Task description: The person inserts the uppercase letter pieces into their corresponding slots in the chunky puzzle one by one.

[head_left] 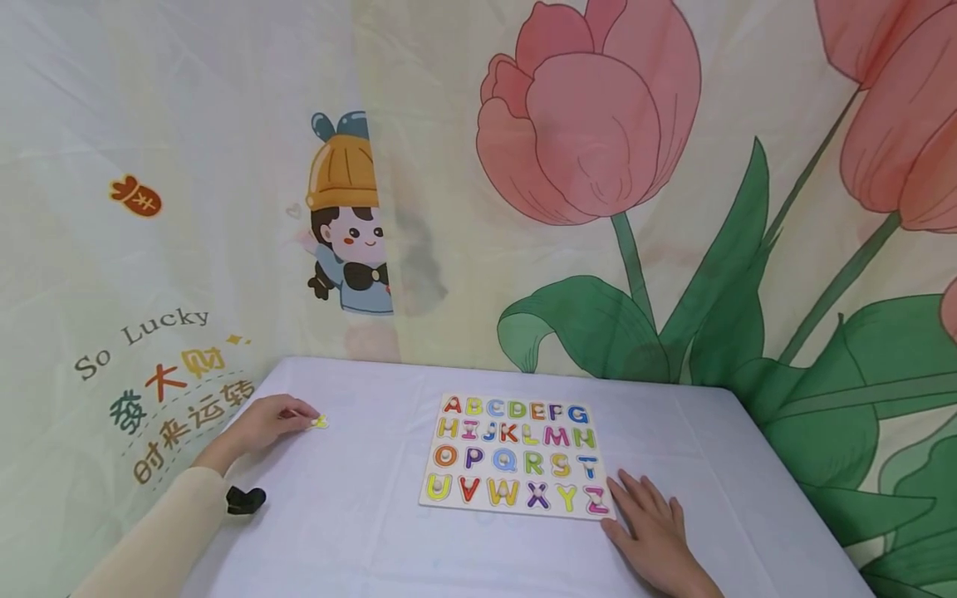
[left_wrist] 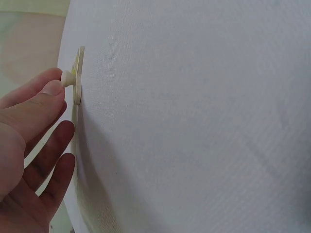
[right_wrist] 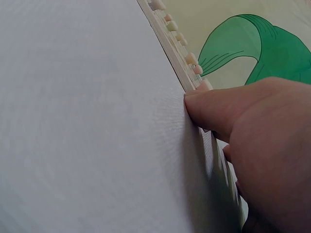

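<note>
A small yellow wooden puzzle piece (head_left: pixel 320 422) is pinched by its knob (left_wrist: pixel 67 78) between the thumb and forefinger of my left hand (head_left: pixel 271 422), close over the left part of the table; the other fingers are loosely bent. My right hand (head_left: pixel 652 531) lies at the lower right corner of the white alphabet puzzle board (head_left: pixel 516 512), fingers spread and thumb tip touching the board's edge. Rows of coloured letters fill the board, among them the pink Z (head_left: pixel 595 500) beside the right hand. Knobs (right_wrist: pixel 191 59) along the board show in the right wrist view.
A white cloth covers the table (head_left: pixel 374 515). Behind it hangs a printed curtain (head_left: pixel 441 249) with tulips and a cartoon figure. A small black object (head_left: pixel 245 500) shows beside the left sleeve (head_left: pixel 160 531).
</note>
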`<state>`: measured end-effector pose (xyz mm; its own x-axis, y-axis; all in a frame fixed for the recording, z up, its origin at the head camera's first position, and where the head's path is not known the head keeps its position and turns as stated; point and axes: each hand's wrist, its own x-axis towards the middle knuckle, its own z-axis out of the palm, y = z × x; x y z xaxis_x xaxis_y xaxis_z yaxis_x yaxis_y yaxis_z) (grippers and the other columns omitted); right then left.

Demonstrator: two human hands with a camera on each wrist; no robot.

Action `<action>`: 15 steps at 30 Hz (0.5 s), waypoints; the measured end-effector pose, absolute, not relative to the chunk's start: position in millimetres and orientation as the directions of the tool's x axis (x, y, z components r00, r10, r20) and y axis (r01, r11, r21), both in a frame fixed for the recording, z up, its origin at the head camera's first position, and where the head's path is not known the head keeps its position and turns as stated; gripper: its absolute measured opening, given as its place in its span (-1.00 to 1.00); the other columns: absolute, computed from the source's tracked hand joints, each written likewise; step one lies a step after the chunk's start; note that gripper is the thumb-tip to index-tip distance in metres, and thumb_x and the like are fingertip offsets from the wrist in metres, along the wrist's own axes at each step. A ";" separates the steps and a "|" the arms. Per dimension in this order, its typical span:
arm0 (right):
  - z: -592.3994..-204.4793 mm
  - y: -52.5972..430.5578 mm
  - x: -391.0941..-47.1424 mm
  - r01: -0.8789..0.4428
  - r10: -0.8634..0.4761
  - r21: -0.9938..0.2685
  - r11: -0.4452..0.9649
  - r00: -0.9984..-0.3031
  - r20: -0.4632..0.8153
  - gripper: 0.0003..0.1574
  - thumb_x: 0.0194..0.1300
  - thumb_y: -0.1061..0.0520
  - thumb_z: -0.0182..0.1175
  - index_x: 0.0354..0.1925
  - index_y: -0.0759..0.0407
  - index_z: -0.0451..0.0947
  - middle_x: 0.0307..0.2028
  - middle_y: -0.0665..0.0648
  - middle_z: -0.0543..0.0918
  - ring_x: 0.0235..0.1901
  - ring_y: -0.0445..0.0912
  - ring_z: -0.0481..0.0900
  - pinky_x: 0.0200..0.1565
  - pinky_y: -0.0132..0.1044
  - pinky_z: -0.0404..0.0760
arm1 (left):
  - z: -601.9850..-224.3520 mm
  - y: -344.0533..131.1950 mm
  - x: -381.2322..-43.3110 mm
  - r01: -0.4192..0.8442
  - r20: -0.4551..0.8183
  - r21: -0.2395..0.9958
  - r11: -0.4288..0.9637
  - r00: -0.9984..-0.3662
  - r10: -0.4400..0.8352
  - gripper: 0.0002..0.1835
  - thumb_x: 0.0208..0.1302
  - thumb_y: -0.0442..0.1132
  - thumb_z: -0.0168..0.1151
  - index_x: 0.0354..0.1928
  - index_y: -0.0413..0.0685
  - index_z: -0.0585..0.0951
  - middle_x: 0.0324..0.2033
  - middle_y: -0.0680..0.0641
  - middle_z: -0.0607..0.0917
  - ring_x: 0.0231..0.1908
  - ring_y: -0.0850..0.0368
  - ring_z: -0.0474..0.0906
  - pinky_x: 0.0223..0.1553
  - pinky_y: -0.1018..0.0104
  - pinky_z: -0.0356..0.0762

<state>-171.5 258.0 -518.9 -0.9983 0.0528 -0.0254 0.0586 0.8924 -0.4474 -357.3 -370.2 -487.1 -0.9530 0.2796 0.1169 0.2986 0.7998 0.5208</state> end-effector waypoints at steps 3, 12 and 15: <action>-519.6 258.0 -170.8 0.060 0.052 -0.452 0.890 -0.998 -0.029 -0.09 0.48 -0.12 0.29 0.60 0.21 0.27 0.64 0.34 0.11 0.60 0.43 -0.21 0.40 0.59 -0.48 | -487.6 -370.4 -358.3 0.313 0.127 0.518 0.796 -0.948 0.291 -0.86 0.42 -0.23 0.43 -0.06 0.15 0.83 -0.14 0.09 0.80 -0.05 0.07 0.63 0.02 0.07 0.57; -520.7 259.7 -171.0 0.049 0.043 -0.453 0.890 -0.999 -0.022 -0.09 0.49 -0.14 0.28 0.59 0.21 0.27 0.64 0.34 0.11 0.60 0.43 -0.21 0.39 0.60 -0.48 | -501.5 -373.4 -365.4 0.323 0.157 0.498 0.805 -0.946 0.283 -0.83 0.41 -0.23 0.44 -0.04 0.20 0.84 -0.17 0.11 0.78 -0.08 0.12 0.64 0.02 0.09 0.58; -521.5 260.1 -171.6 0.051 0.046 -0.448 0.893 -0.999 -0.023 -0.09 0.48 -0.15 0.28 0.60 0.20 0.27 0.65 0.34 0.10 0.60 0.43 -0.22 0.39 0.59 -0.48 | -504.6 -373.8 -366.7 0.315 0.157 0.506 0.803 -0.949 0.273 -0.82 0.40 -0.23 0.44 -0.04 0.19 0.83 -0.18 0.10 0.77 -0.10 0.11 0.63 0.01 0.07 0.57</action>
<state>-171.6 260.1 -521.5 -0.9987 0.0458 -0.0227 0.0511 0.8926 -0.4479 -366.7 -373.8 -504.6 -0.9490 0.2733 0.1575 0.3152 0.8031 0.5056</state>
